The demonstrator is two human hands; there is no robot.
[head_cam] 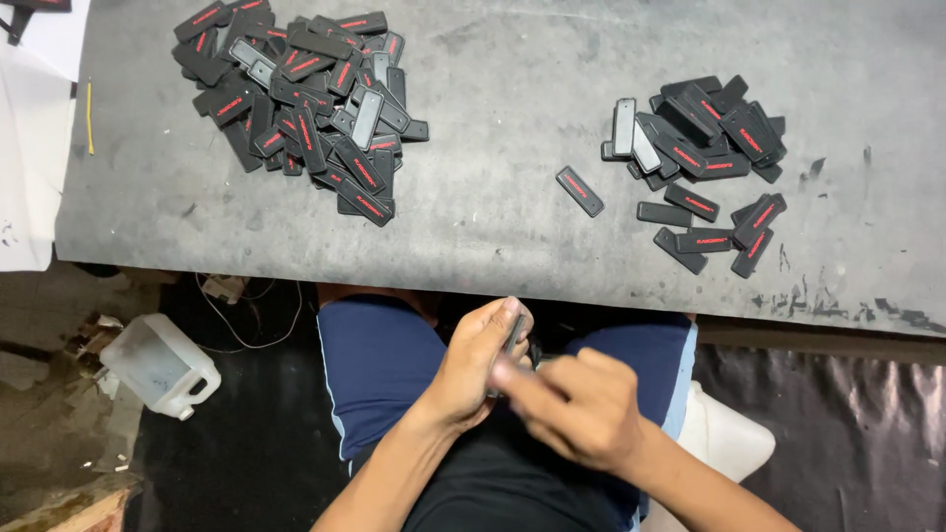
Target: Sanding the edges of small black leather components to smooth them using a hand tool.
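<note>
Grey and scuffed, the table top (512,197) fills the upper half of the head view, its near edge running slightly downhill from left to right, with dark smears toward the lower right of the slab. A large heap of black tags (296,99) with red markings sits at upper left, pieces lying across one another at all angles, some turned to show a paler recessed side. A smaller heap (705,138) lies at upper right, with several tags spread loose below it and a single tag (579,190) lying apart to its left, between the two piles. White sheeting (30,148) covers the far left edge of the frame. Below the table edge, at centre, the person's lap shows in blue shorts (379,365). The left hand (478,369) is clenched around a thin black tag (512,340), held upright just under the table edge; only its narrow side shows. The right hand (576,404), blurred, has its fingers curled with the tips against that tag; whether it truly pinches the piece cannot be told. On the floor at lower left stands a translucent white jug (158,365) near loose wires (241,315), on dark matting. A black glossy sheet (838,414) lies at lower right.
</note>
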